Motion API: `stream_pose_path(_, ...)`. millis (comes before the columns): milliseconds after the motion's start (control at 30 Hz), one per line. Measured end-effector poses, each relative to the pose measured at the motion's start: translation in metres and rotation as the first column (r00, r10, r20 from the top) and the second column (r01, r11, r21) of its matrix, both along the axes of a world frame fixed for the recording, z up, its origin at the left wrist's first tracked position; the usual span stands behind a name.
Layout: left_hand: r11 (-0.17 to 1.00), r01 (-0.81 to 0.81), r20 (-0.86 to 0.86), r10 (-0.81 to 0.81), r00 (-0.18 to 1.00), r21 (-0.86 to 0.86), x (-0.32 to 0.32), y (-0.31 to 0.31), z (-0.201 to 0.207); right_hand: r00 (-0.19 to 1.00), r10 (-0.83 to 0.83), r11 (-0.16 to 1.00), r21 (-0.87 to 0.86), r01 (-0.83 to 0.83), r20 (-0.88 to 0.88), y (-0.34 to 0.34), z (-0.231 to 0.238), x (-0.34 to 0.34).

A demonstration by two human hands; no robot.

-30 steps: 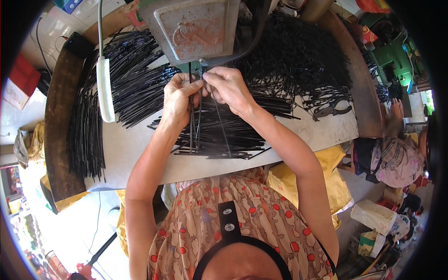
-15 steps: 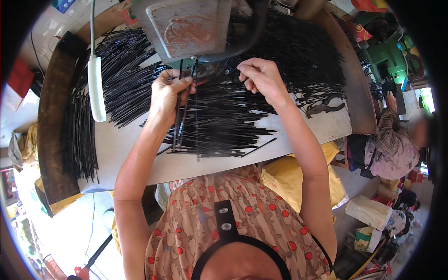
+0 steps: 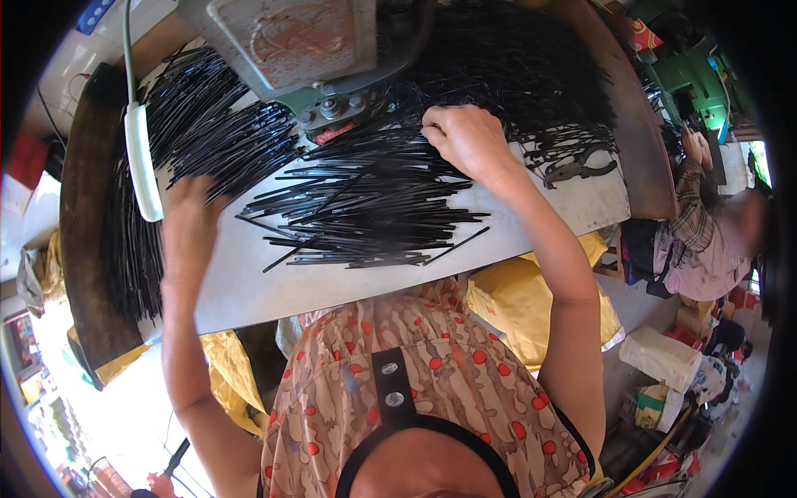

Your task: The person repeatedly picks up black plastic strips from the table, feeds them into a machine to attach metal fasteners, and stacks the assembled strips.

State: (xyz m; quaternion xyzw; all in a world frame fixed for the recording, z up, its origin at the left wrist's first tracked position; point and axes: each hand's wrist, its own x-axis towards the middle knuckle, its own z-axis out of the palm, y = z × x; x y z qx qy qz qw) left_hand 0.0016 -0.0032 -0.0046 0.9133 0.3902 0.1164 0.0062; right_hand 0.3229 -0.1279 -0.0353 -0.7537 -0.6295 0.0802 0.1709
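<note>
My left hand, blurred by motion, is over the pale tabletop beside the left-hand bundle of black strips. Its thumb stands apart from the stretched fingers, and nothing shows between them. My right hand is closed, fingertips pinched together, above the right side of the middle heap of thin black strips. Whatever its fingertips may hold is too small or hidden to make out. Between the hands and farther back stands a machine head with a worn grey plate and a bolted green lower part.
Pliers lie at the table's right, near a large black pile. A white lamp hangs at left. Raised brown boards edge the table. A yellow sack is below. Another person works at a green machine.
My left hand has left the machine's front and swung left and nearer; the upright black strips it gripped no longer show there. My right hand stays closed near its place. The view has shifted slightly.
</note>
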Motion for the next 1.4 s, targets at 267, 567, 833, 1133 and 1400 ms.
stream_pose_path(267,0.943,0.305,0.162,-0.283,0.945,-0.132,0.096,-0.053,-0.036,0.960,0.070,0.994,-0.099,-0.045,0.273,0.009,0.009,-0.017)
stream_pose_path(567,0.888,0.361,0.391,-0.236,0.890,-0.286,0.095,-0.037,-0.035,0.959,0.038,0.995,-0.094,-0.012,0.279,-0.017,0.035,0.001)
stream_pose_path(833,0.813,0.201,0.480,0.109,0.870,-0.547,0.091,-0.022,-0.021,0.960,0.039,0.994,-0.088,-0.066,-0.276,-0.017,0.053,-0.003)
stream_pose_path(1133,0.360,0.289,0.414,0.345,0.842,-0.887,0.092,-0.025,-0.009,0.897,0.368,0.929,0.147,-0.341,-0.244,0.010,0.032,-0.035)
stream_pose_path(1400,0.164,0.408,0.426,0.560,0.711,-0.898,0.096,-0.035,-0.009,0.008,-0.007,0.999,-0.007,0.044,-1.000,0.025,0.012,-0.035)
